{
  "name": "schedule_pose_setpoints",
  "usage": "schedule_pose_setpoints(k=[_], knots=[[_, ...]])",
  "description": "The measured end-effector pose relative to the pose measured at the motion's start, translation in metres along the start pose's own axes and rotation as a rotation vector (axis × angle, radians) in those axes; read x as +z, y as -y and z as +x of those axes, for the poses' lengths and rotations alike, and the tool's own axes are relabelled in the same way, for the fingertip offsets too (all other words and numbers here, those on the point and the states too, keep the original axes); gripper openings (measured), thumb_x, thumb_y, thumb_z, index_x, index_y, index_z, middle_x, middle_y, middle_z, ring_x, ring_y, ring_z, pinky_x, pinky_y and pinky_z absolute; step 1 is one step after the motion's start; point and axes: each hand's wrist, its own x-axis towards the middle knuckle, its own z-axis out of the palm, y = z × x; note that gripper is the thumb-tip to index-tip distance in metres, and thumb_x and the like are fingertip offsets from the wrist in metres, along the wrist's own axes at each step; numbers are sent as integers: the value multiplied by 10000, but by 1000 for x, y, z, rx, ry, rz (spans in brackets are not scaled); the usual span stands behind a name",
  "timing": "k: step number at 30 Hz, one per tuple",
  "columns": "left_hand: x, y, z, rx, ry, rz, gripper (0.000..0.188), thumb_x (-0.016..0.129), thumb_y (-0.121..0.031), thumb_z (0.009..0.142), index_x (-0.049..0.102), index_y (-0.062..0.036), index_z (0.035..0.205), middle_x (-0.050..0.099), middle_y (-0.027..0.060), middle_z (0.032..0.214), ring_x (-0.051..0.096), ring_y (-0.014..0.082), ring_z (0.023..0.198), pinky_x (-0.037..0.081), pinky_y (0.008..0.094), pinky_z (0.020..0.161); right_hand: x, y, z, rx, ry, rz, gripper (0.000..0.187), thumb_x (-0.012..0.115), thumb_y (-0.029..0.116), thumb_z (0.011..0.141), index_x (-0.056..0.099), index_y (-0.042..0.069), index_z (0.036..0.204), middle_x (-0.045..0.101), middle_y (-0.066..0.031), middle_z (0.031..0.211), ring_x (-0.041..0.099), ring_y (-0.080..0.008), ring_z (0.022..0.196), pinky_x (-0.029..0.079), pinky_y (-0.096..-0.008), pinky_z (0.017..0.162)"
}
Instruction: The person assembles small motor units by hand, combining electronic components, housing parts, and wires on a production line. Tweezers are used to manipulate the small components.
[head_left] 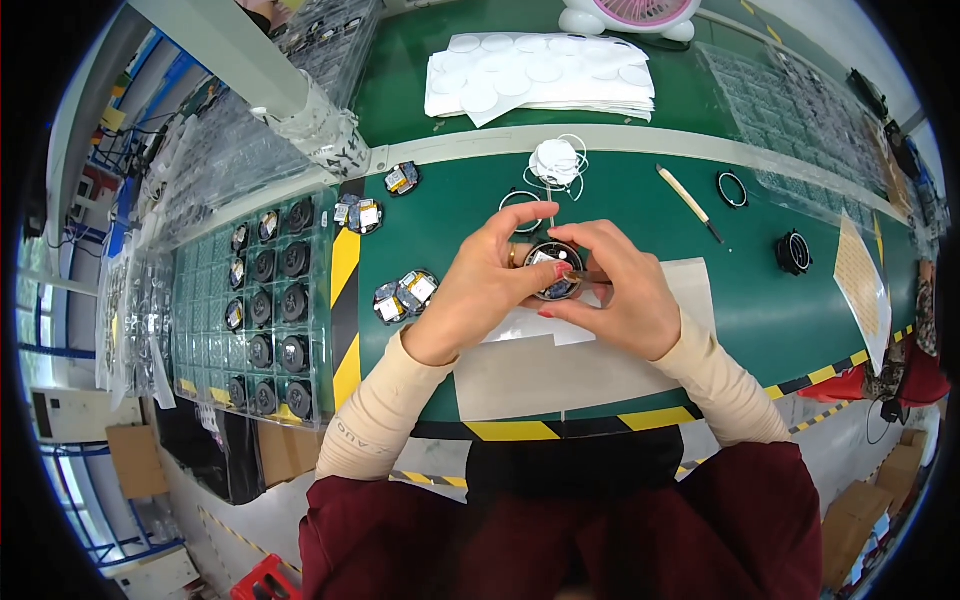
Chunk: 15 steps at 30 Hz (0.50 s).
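Observation:
Between my hands is a small round dark housing [547, 257] with electronic parts inside, held over a beige mat [520, 382]. My left hand [492, 270] grips its left side, the thumb pressed onto its face and the index finger raised along the far side. My right hand [632, 290] closes round its right side with bent fingers. A thin dark piece shows by the right fingertips; I cannot make out what it is. White paper lies partly hidden under the hands. Just beyond them sit a thin ring [520, 211] and a coiled white cable [557, 161].
Left stands a clear tray [205, 330] of round black parts. Circuit assemblies [405, 296] lie beside it, more [358, 214] farther back. Right are a wooden-handled tool [685, 195], a black ring [732, 189], a black housing [793, 253] and a perforated sheet [862, 285]. White sheets [540, 78] lie behind, near a pink fan [640, 10].

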Motion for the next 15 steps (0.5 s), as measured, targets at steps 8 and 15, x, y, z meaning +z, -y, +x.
schedule_pose_setpoints(k=[8, 15], knots=[[3, 2, -2, 17, 9, -6, 475, 568, 27, 811, 385, -32, 1245, 619, 57, 842, 597, 93, 743, 522, 237, 601, 1, 1, -4, -17, -11, 14, 618, 788, 82, 605, 486, 62, 1145, 518, -65, 984, 501, -109, 570, 397, -212, 460], [4, -1, -2, 12, -2, -4, 458, 567, 17, 815, 380, -2, 1232, 614, 75, 859, 597, 104, 769, 513, 240, 621, -1, 4, -2, 23, 11, -4, 562, 772, 156, 637, 476, 50, 1102, 533, -77, 999, 653, -208, 743, 517, -271, 575]])
